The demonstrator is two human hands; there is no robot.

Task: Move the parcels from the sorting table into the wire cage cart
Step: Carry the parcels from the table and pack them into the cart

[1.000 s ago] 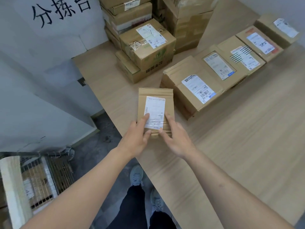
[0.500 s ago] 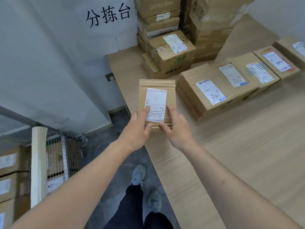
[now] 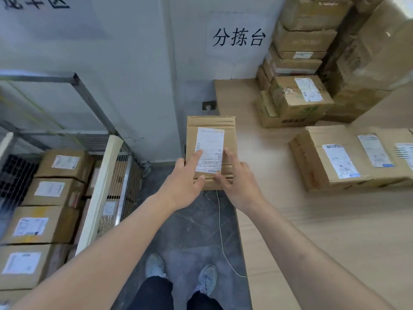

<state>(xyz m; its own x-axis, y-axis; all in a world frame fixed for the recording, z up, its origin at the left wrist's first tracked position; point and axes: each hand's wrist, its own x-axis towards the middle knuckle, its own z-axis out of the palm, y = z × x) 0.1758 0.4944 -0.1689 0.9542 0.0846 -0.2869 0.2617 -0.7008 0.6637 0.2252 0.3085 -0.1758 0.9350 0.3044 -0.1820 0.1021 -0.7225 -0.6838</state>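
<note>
A small flat cardboard parcel (image 3: 211,130) with a white shipping label hangs in the air over the left edge of the wooden sorting table (image 3: 335,231). My left hand (image 3: 183,180) grips its near left end, thumb on the label. My right hand (image 3: 239,182) grips the near right end. The wire cage cart (image 3: 131,175) stands at the lower left with several labelled parcels (image 3: 55,193) stacked inside it.
More labelled boxes (image 3: 335,153) lie in a row on the table at right. A tall stack of cartons (image 3: 308,63) fills the table's far corner. A pale cardboard sheet (image 3: 100,193) leans on the cart's edge. A thin cord (image 3: 220,231) trails over the grey floor near my feet.
Both hands have carried the small parcel leftward off the table toward its edge. My view has swung left, bringing the cage cart and its stacked parcels into sight.
</note>
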